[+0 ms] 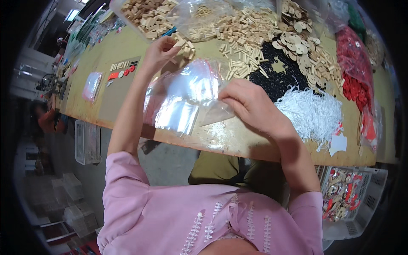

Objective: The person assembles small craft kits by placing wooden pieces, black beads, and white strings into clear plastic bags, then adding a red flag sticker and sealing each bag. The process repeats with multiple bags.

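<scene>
Right hand pinches a clear plastic bag while left hand reaches the wooden blocks

At the far left of the worktop, a small stack of clear sachets lies flat. To its right, a brown board carries a neat set of pieces near its upper end: pale wooden strips, a red strip and black rings among them. Below the worktop's edge, a translucent plastic bin stands on the floor.

Further right, the left hand is at the near edge of the wooden blocks, its fingers curled together; whether they pinch a block, I cannot tell. Just below it, a fanned stack of glossy plastic bags covers the middle of the worktop. The clear plastic bag is at the stack's lower right, with its edge between the right hand's thumb and fingers.

Beyond the right hand spread short wooden dowels, then a patch of small black beads and a pile of round wooden discs. Nearer the front edge sits a tangled heap of white cords, with a white card beside it. At the far right, red pieces lie at the mouth of a transparent bag. Below, a pale crate holds filled packets.
</scene>
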A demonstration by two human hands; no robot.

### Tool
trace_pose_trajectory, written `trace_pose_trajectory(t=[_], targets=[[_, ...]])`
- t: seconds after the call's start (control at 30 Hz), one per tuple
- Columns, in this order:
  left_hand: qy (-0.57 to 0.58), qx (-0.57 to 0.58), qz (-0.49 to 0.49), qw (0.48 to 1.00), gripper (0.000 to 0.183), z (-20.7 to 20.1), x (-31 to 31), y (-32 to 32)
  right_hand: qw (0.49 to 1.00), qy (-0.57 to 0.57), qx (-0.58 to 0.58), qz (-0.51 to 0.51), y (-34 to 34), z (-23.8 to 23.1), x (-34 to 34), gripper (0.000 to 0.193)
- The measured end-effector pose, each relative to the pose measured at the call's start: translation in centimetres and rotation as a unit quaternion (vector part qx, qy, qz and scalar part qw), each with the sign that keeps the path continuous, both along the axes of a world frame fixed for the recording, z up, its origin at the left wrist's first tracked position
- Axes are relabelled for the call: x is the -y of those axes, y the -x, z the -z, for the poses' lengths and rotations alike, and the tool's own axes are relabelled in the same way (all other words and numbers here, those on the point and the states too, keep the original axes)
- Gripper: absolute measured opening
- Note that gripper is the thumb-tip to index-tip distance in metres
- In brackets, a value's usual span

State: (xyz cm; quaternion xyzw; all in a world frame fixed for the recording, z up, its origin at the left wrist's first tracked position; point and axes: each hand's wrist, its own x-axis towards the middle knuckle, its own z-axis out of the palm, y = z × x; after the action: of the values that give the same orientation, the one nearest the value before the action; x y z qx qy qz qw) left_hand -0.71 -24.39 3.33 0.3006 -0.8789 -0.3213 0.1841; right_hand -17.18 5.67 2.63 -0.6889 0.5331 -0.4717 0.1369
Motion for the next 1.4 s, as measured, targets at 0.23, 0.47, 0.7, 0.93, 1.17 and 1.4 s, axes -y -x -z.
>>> trace_pose_trajectory(t=[0.23, 0.47, 0.7, 0.93, 1.17, 1.4], targets=[[-0.124, -0.011, 0.199, 0.972, 0.02, -6.8, -13.9, -1.0, 0.999, 0.008, 0.027, -0.024, 0.4, -0.5, -0.4, 0.009], [0.085, 0.124, 0.329, 0.932, 0.022, -10.0, -15.7, -0.9, 0.995, -0.017, 0.061, -0.07, 0.3, -0.7, -0.6, 0.01], [-0.016, -0.013, 0.119, 0.993, 0.019, -4.2, -7.4, 4.1, 0.992, 0.013, 0.095, -0.085, -0.1, -1.9, -1.0, 0.009], [0.152, 0.049, 0.069, 0.985, 0.034, 3.6, -4.2, 11.8, 0.993, 0.037, 0.087, -0.064, 0.0, -1.0, -0.6, 0.009], [0.224, -0.012, 0.062, 0.972, 0.032, 3.1, -2.7, 15.1, 0.998, 0.046, 0.042, -0.025, -0.6, -0.5, -0.8, 0.007], [0.098, 0.037, 0.033, 0.994, 0.031, 3.5, -1.3, 14.5, 0.998, 0.039, 0.032, 0.036, 0.5, -0.9, -0.6, 0.007]])
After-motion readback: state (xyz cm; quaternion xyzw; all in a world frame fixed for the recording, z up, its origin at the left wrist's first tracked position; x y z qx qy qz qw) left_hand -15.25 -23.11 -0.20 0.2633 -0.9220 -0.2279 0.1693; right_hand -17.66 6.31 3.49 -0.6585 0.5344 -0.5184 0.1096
